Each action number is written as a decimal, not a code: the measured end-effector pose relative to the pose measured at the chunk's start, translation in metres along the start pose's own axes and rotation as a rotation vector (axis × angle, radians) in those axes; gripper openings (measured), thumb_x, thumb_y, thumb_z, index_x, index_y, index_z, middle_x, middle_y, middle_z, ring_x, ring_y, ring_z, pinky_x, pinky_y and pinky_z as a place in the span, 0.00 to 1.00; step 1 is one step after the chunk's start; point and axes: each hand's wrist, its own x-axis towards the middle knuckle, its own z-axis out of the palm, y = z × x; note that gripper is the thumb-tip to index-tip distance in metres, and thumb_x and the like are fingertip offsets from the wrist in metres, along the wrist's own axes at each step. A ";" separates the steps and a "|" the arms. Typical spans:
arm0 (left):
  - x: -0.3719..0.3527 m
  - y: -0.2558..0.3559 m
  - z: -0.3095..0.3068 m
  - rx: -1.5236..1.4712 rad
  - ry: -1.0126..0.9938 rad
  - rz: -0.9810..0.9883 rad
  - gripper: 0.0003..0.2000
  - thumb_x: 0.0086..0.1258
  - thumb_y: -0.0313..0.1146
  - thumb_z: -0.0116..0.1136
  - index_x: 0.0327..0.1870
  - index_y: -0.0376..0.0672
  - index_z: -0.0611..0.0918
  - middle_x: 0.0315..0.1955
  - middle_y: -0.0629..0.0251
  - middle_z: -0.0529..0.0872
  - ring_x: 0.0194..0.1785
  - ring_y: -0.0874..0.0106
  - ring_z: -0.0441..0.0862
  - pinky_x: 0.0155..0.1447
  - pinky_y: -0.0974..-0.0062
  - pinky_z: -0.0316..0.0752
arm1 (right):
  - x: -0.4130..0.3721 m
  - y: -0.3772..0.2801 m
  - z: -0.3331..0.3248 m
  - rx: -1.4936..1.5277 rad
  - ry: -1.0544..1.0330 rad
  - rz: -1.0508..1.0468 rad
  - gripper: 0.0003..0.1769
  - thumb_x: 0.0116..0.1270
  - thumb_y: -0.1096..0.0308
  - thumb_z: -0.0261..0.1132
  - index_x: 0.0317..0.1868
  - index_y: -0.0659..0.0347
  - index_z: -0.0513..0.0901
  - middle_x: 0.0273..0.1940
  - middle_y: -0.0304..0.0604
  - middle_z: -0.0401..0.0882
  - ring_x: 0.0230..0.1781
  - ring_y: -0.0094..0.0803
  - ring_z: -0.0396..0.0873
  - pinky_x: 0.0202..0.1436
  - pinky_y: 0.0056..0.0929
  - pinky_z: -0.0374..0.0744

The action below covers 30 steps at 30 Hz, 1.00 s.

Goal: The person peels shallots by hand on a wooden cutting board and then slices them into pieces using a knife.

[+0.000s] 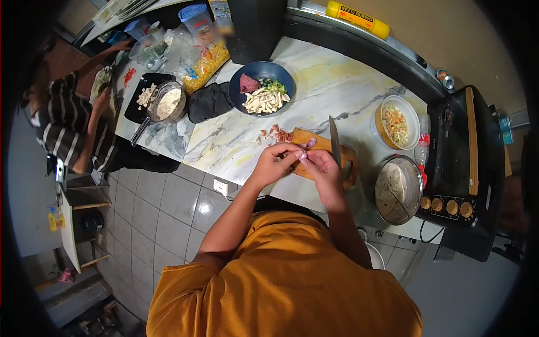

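Over a wooden cutting board [320, 136], my left hand [276, 163] and my right hand [324, 170] meet with fingertips pinched around a small purple shallot [304, 155]. Just beyond my fingertips another shallot [311, 142] rests on the board. A knife [335, 137] lies across the board to the right of my hands, blade pointing away from me. Reddish shallot skins [275, 133] are scattered on the counter past my left hand. Fingers partly cover the held shallot.
Farther back sits a dark blue plate [251, 68] of meat, pale strips and chopped greens. On the right are a bowl of shredded vegetables [396, 124], a metal bowl [387, 196] and a toaster oven [455, 151]. A pan [168, 105] and a person in a striped shirt [70, 121] are left.
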 end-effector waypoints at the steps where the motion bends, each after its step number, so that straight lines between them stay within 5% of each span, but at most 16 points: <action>1: -0.001 0.000 -0.001 0.001 0.009 0.001 0.07 0.73 0.29 0.60 0.45 0.36 0.85 0.42 0.65 0.86 0.45 0.78 0.81 0.52 0.78 0.75 | 0.001 0.001 0.001 -0.009 -0.001 0.008 0.11 0.67 0.77 0.67 0.48 0.64 0.77 0.45 0.42 0.83 0.47 0.24 0.80 0.55 0.21 0.77; 18: -0.005 0.020 0.002 0.531 0.301 0.275 0.05 0.68 0.31 0.60 0.35 0.40 0.85 0.34 0.60 0.86 0.41 0.61 0.83 0.49 0.69 0.71 | 0.011 0.009 0.016 -0.085 -0.043 -0.092 0.15 0.68 0.76 0.67 0.53 0.70 0.79 0.47 0.41 0.83 0.48 0.22 0.80 0.53 0.19 0.77; 25: -0.001 0.013 0.015 0.484 0.353 0.283 0.05 0.68 0.30 0.60 0.36 0.40 0.84 0.33 0.58 0.86 0.40 0.60 0.83 0.48 0.69 0.71 | 0.009 0.008 0.014 -0.104 0.000 -0.159 0.14 0.68 0.76 0.67 0.53 0.70 0.80 0.47 0.42 0.84 0.47 0.21 0.81 0.53 0.19 0.77; 30: 0.002 -0.003 0.030 0.095 0.436 0.057 0.07 0.72 0.31 0.59 0.37 0.36 0.83 0.31 0.61 0.86 0.36 0.72 0.81 0.44 0.75 0.74 | 0.009 0.011 0.013 -0.191 0.058 -0.209 0.14 0.68 0.74 0.67 0.52 0.68 0.80 0.45 0.40 0.85 0.44 0.21 0.81 0.50 0.19 0.78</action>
